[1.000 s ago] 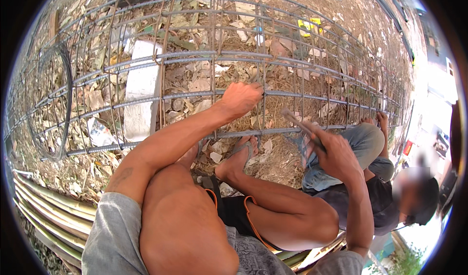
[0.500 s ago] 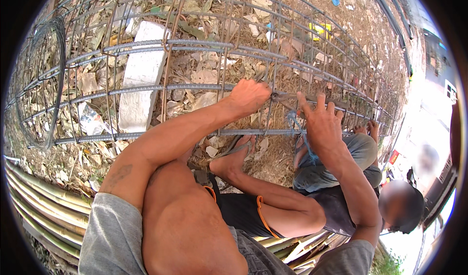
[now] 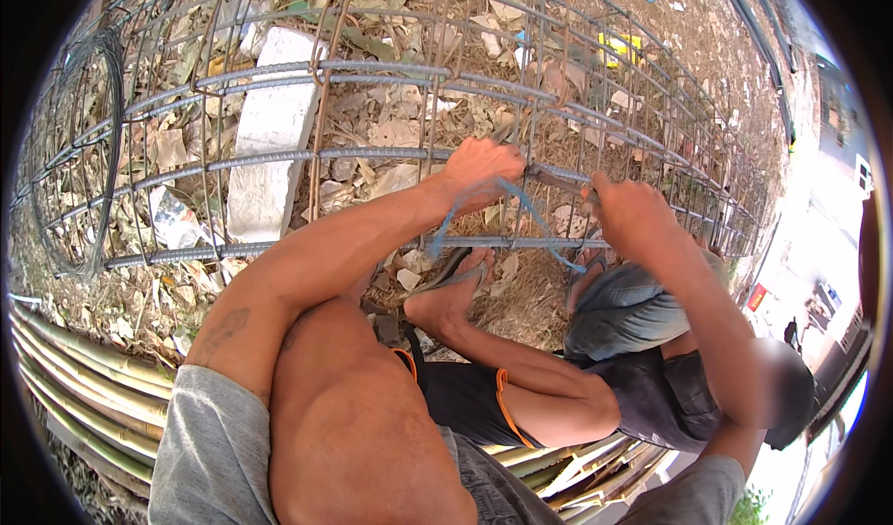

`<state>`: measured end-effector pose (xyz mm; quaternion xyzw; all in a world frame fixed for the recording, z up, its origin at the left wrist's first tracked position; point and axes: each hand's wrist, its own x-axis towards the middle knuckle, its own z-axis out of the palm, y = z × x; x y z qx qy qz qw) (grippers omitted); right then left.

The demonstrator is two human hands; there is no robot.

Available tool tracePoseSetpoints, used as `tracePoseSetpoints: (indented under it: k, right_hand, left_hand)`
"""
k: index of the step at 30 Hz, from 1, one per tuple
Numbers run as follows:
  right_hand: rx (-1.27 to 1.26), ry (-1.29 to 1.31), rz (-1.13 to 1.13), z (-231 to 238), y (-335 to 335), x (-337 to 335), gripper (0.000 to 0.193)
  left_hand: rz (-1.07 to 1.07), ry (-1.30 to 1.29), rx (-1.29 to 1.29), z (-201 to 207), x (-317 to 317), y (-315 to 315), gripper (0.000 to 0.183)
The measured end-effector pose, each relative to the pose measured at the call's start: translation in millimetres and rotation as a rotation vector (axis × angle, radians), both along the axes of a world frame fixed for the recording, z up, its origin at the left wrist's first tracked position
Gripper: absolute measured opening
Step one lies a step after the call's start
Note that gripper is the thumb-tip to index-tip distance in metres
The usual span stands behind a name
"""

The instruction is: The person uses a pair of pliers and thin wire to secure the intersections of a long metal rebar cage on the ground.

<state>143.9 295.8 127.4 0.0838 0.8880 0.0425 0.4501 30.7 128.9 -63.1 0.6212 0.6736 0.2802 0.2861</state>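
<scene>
My left hand [image 3: 486,164] is closed in a fist beside a ribbed steel bar [image 3: 372,154] of a rebar cage. A thin dark piece sticks up past its knuckles, but what the fingers grip is hidden. My right hand [image 3: 640,218] is wrapped round the handles of metal pincers [image 3: 561,183]. Their jaw end lies at a crossing of bars just right of my left fist. A blue string [image 3: 535,211] hangs in a loop between my hands, below the pincers.
A white block [image 3: 272,144] lies under the cage at left, with a coil of thin wire [image 3: 113,125] hung on the bars. Bamboo poles [image 3: 93,385] lie at lower left. Another person in jeans [image 3: 619,316] sits close on my right. Dry leaves and litter cover the ground.
My right hand has gone from spread fingers to a closed grip on the pincers' handles. The blue string has swung left towards my left wrist. My left fist stays by the bar.
</scene>
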Motion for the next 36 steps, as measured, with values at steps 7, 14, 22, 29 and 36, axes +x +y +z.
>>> tracePoseSetpoints:
  k: [7, 14, 22, 29, 36]
  right_hand:
    - [-0.511, -0.468, -1.146, 15, 11, -20, 0.049]
    - [0.103, 0.21, 0.186, 30, -10, 4, 0.057]
    - [0.07, -0.101, -0.222, 24, 7, -4, 0.046]
    - [-0.335, -0.014, -0.461, 37, 0, -8, 0.039]
    - [-0.632, -0.446, -1.316, 36, 18, -11, 0.048]
  left_hand:
    - [0.053, 0.016, -0.004, 1, 2, 1, 0.017]
    - [0.448, -0.48, 0.095, 34, -21, -5, 0.053]
    - [0.269, -0.35, -0.24, 15, -34, 1, 0.067]
    - [0.168, -0.394, -0.432, -19, -36, 32, 0.048]
    - [0.249, -1.054, -0.262, 94, -94, -13, 0.031]
